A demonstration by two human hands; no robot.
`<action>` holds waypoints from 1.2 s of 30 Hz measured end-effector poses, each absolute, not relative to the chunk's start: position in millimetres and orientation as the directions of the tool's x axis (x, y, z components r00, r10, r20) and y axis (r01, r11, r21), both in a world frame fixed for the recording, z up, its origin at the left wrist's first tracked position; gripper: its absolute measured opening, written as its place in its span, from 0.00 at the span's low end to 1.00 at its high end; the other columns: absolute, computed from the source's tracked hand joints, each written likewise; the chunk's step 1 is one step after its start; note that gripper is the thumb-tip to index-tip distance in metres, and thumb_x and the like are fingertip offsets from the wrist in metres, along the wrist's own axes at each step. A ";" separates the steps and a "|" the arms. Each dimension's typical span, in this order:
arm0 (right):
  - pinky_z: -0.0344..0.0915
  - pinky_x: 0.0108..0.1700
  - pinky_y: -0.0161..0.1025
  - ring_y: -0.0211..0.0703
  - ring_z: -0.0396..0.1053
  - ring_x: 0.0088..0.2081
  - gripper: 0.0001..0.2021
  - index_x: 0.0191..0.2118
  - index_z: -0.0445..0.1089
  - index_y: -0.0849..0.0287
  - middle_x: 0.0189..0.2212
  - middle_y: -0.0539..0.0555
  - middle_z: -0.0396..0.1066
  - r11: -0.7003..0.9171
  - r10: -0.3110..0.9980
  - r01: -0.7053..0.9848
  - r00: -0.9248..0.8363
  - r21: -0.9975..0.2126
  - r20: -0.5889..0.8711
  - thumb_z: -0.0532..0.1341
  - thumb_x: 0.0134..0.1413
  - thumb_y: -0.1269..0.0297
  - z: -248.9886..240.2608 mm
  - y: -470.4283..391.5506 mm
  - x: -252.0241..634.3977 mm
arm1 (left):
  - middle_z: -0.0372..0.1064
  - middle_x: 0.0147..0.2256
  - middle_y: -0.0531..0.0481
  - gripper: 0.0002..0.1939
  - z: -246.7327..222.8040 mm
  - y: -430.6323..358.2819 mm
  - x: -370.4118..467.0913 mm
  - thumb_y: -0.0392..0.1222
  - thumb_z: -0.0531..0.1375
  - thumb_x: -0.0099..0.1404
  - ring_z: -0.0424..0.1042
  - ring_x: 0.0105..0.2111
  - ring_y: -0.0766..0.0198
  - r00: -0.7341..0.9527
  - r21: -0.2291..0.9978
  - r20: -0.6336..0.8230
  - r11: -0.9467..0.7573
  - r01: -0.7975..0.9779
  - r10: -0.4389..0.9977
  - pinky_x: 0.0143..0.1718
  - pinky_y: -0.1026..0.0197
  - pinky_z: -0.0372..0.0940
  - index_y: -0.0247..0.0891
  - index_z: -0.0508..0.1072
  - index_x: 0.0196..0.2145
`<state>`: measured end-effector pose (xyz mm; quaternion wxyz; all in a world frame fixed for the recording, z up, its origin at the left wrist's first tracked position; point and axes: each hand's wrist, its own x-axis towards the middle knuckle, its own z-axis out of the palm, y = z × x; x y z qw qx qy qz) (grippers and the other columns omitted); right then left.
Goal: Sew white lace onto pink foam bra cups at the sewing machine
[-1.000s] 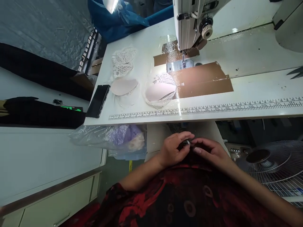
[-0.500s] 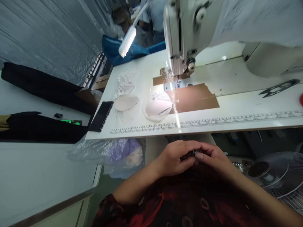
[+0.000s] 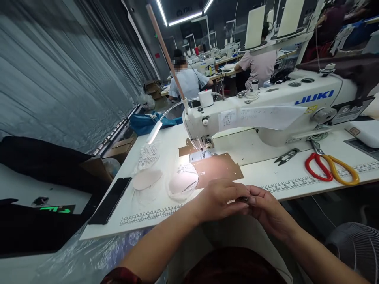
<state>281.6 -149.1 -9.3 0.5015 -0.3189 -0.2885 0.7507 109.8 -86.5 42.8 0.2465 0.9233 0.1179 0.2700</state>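
Note:
My left hand (image 3: 220,199) and my right hand (image 3: 265,205) meet in front of the table's near edge, fingers closed around a small dark object (image 3: 243,199) too hidden to name. Beyond them stands a white sewing machine (image 3: 231,112) with its needle area lit. Brown card pieces (image 3: 220,169) lie by the needle plate. Left of them on the table is a pale cup with lace (image 3: 183,181), and farther left a second pale cup (image 3: 147,179) lies below a lace piece (image 3: 149,156).
A black phone (image 3: 111,200) lies at the table's left end. Small snips (image 3: 287,156) and red-and-yellow-handled scissors (image 3: 331,167) are at the right, near the ruler tape (image 3: 154,214). A lamp (image 3: 154,132) hangs over the table. A fan (image 3: 355,246) stands lower right. People sit farther back.
The view has tilted up, showing the whole machine, the scissors and the room behind. My hands have risen towards the table edge in the view, still together around the small object.

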 end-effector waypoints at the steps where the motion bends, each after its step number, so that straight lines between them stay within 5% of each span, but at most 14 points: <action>1: 0.65 0.32 0.32 0.34 0.65 0.27 0.09 0.33 0.76 0.59 0.26 0.49 0.71 -0.309 0.946 -0.586 -0.268 -0.749 -0.181 0.70 0.43 0.61 -8.6 -144.9 284.1 | 0.77 0.37 0.46 0.08 44.4 -81.3 114.7 0.40 0.58 0.68 0.73 0.35 0.64 0.828 0.549 0.425 -0.831 0.086 0.367 0.38 0.63 0.68 0.37 0.73 0.43; 7: 0.64 0.33 0.33 0.35 0.65 0.29 0.09 0.34 0.75 0.58 0.32 0.52 0.74 -0.237 0.971 -0.622 -0.184 -0.746 -0.154 0.68 0.43 0.63 -7.6 -120.0 303.1 | 0.76 0.39 0.45 0.11 38.9 -60.7 141.7 0.41 0.61 0.65 0.73 0.34 0.65 0.769 0.726 0.383 -0.682 0.091 0.511 0.33 0.66 0.69 0.36 0.74 0.45; 15: 0.66 0.35 0.31 0.32 0.67 0.29 0.08 0.34 0.76 0.59 0.28 0.48 0.71 -0.253 0.967 -0.654 -0.170 -0.713 -0.188 0.70 0.45 0.65 -11.2 -104.0 327.9 | 0.72 0.41 0.42 0.09 27.0 -47.1 164.1 0.38 0.61 0.65 0.72 0.41 0.62 0.736 0.546 0.542 -0.836 0.057 0.405 0.40 0.63 0.69 0.35 0.73 0.43; 19: 0.66 0.35 0.31 0.31 0.67 0.29 0.06 0.32 0.75 0.59 0.28 0.48 0.72 -0.214 0.977 -0.672 -0.134 -0.709 -0.167 0.70 0.45 0.67 -10.2 -98.7 331.3 | 0.68 0.38 0.45 0.10 25.6 -39.5 167.3 0.40 0.64 0.63 0.68 0.33 0.67 0.727 0.606 0.488 -0.787 0.115 0.482 0.30 0.67 0.67 0.36 0.75 0.42; 30: 0.67 0.40 0.33 0.35 0.69 0.35 0.08 0.35 0.75 0.59 0.31 0.50 0.73 -0.210 0.971 -0.719 -0.072 -0.662 -0.230 0.68 0.46 0.68 -13.7 -85.3 327.7 | 0.69 0.37 0.46 0.09 19.7 -29.4 177.7 0.40 0.65 0.61 0.68 0.33 0.66 0.641 0.758 0.398 -0.629 0.172 0.656 0.31 0.65 0.66 0.37 0.75 0.40; 36: 0.68 0.38 0.33 0.34 0.68 0.33 0.11 0.38 0.75 0.61 0.32 0.52 0.73 -0.283 0.957 -0.659 -0.153 -0.697 -0.245 0.68 0.48 0.61 -12.1 -83.4 332.5 | 0.68 0.37 0.46 0.08 22.8 -23.2 176.8 0.37 0.64 0.60 0.67 0.36 0.63 0.681 0.691 0.418 -0.697 0.191 0.601 0.35 0.63 0.67 0.37 0.72 0.39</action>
